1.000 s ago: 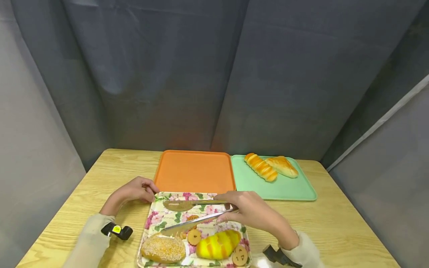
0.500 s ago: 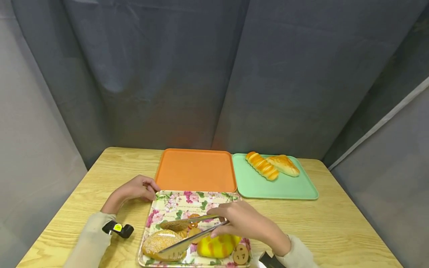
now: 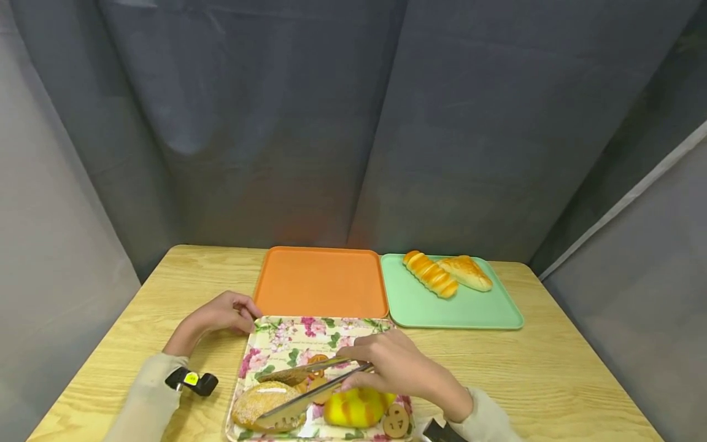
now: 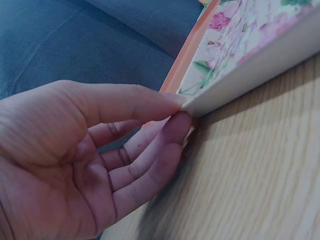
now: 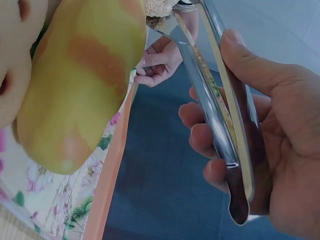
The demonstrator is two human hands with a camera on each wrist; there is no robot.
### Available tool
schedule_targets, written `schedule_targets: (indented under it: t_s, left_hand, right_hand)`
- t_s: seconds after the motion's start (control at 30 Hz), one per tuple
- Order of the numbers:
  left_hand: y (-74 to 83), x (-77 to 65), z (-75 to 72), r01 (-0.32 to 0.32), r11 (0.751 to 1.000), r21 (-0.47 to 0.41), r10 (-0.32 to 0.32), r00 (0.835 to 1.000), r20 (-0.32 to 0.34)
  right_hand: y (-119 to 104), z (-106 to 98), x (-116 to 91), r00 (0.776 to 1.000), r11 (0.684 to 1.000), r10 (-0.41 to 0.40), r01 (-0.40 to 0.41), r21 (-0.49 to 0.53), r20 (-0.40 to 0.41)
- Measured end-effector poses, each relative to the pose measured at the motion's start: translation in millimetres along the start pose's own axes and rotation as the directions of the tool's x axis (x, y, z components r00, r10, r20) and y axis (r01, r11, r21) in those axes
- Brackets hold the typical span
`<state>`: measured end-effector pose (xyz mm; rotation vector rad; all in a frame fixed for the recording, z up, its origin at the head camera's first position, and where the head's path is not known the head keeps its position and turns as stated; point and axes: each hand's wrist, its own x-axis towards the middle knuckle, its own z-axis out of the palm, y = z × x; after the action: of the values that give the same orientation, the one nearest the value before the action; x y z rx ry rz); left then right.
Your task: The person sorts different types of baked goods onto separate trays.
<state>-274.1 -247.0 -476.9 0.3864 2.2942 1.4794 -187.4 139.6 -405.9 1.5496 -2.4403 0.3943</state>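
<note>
My left hand [image 3: 226,312] pinches the far left corner of a floral tray [image 3: 298,336]; in the left wrist view its thumb lies at the top edge and its index finger underneath. With my right hand [image 3: 394,367] I grip metal tongs [image 5: 205,97] by their dark handles. The tongs' two arms are spread apart around a sesame-topped bread roll [image 3: 259,402] at the tray's near left, one on its far side, the other across its near right. Beside it lies a yellow-and-orange striped bread [image 3: 356,410], partly under my right hand.
Round face cookies [image 3: 396,421] also lie on the floral tray. Behind it stand an orange tray [image 3: 323,282] and a green tray [image 3: 469,314]. The green one bears a ridged loaf [image 3: 431,274] and a flat golden bread [image 3: 466,273]. A grey curtain [image 3: 276,153] hangs behind the table.
My right hand has brought the tongs down and nearer, from over the tray's middle to either side of the sesame roll. My left hand has stayed at the tray corner.
</note>
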Motion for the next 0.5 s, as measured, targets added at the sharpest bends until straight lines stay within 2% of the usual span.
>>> schedule_targets:
  t_s: [0.2, 0.4, 0.5]
  left_hand:
    - [-0.6, -0.7, 0.5, 0.003, 1.0, -0.002, -0.003, 1.0, -0.003]
    - [-0.9, 0.5, 0.8, -0.002, 1.0, -0.003, 0.002, 1.0, 0.001]
    - [-0.6, 0.2, 0.4, -0.007, 1.0, -0.006, 0.007, 1.0, 0.009]
  right_hand:
    - [2.6, -5.5, -1.7, 0.999, 1.0, 0.011, -0.011, -0.002, -0.041]
    - [10.4, -25.1, -8.1, 0.993, 0.995, 0.094, -0.092, 0.033, -0.071]
    - [18.1, -36.8, -13.2, 0.982, 0.989, 0.145, -0.143, 0.027, -0.118]
